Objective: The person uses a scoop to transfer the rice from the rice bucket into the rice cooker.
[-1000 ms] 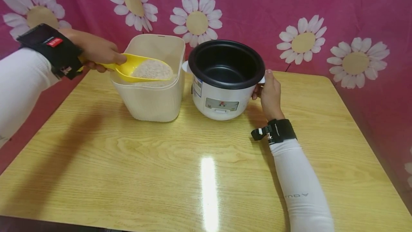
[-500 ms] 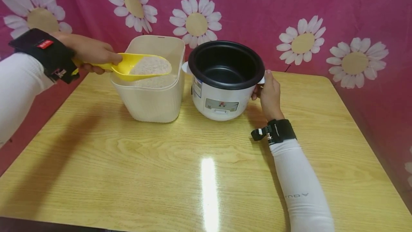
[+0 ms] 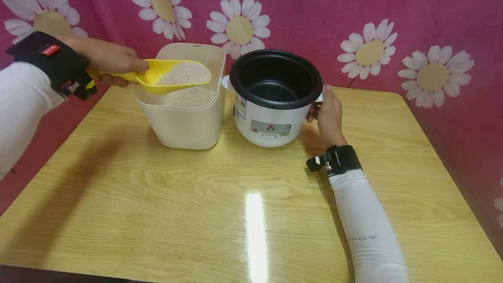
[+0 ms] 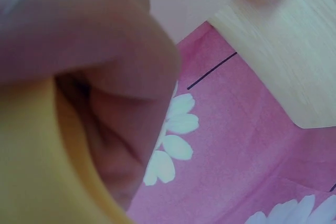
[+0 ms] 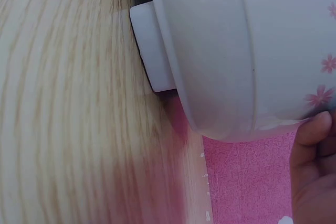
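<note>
Yellow scoop (image 3: 169,75) heaped with rice, gripped by left hand (image 3: 106,58) above white rice bin (image 3: 188,117). Handle mostly hidden in fingers. Right hand (image 3: 330,115) clasping rice cooker (image 3: 275,99) side handle, fingertips concealed. Both on table (image 3: 235,213).

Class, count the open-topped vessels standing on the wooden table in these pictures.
2. The rice container stands at the left; the rice cooker stands beside it, to the right. None seems hidden.

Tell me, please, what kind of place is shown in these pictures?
Probably a home cooking corner set up for recording. A white electric rice cooker with a black inner pot and a translucent plastic tub of rice stand on a glossy wooden table, with a pink daisy-print cloth hung behind.
</note>
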`<act>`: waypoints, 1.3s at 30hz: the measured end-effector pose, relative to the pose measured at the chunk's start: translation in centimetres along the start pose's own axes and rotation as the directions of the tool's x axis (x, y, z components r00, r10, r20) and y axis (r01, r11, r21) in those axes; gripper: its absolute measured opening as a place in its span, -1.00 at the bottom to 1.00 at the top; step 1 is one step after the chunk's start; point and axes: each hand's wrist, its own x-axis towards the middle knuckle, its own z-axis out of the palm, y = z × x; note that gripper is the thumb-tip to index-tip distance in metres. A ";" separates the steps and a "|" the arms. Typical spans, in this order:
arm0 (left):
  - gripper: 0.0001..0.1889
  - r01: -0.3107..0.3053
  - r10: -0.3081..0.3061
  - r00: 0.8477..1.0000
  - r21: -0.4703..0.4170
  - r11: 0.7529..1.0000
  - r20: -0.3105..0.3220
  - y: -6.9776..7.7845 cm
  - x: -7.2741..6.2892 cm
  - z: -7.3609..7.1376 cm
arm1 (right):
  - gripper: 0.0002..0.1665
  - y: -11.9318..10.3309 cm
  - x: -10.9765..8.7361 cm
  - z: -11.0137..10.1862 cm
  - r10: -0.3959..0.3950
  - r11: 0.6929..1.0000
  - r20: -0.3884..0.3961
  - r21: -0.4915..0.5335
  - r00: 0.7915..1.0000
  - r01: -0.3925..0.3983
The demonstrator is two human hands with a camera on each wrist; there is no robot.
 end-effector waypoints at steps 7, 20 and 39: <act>-0.44 -0.007 0.008 0.999 0.034 0.999 -0.039 0.9 -0.2 0.0 | -0.42 -0.1 0.1 -0.1 0.002 1.000 0.000 0.005 1.000 -0.002; -0.47 0.017 -0.025 0.995 -0.080 0.997 -0.097 3.6 0.5 0.0 | -0.43 -0.1 0.1 -0.1 0.006 1.000 -0.002 -0.012 1.000 -0.006; -0.55 -0.017 0.013 0.997 -0.052 0.998 -0.082 9.2 2.6 -1.0 | -0.44 -0.1 0.3 -0.2 -0.011 1.000 0.013 -0.002 1.000 0.011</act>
